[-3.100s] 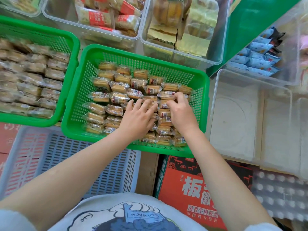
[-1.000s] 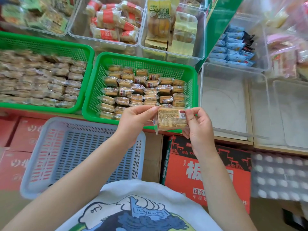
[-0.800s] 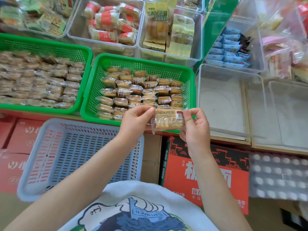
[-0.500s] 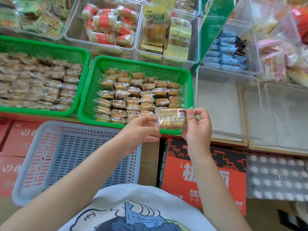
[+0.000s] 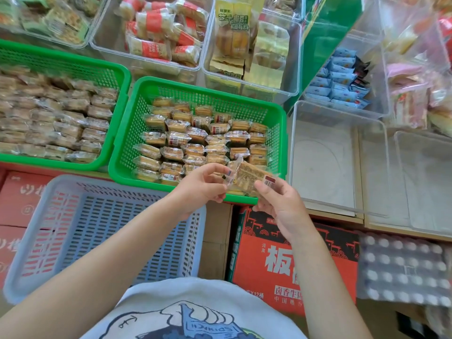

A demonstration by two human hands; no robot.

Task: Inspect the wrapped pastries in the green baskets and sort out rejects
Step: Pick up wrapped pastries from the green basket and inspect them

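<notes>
Nearest, a pale blue slatted crate [image 5: 105, 231] is sitting on red cartons [image 5: 291, 255] at floor level. Above its far edge both hands are pinching one wrapped pastry [image 5: 249, 178]: the left hand [image 5: 200, 189] is gripping its left end, the right hand [image 5: 278, 201] its right end (barcode label facing up). Beyond, two green baskets [image 5: 198, 88] of wrapped pastries are lying side by side on a shelf, with clear bins [image 5: 325, 152] beside and behind them.
</notes>
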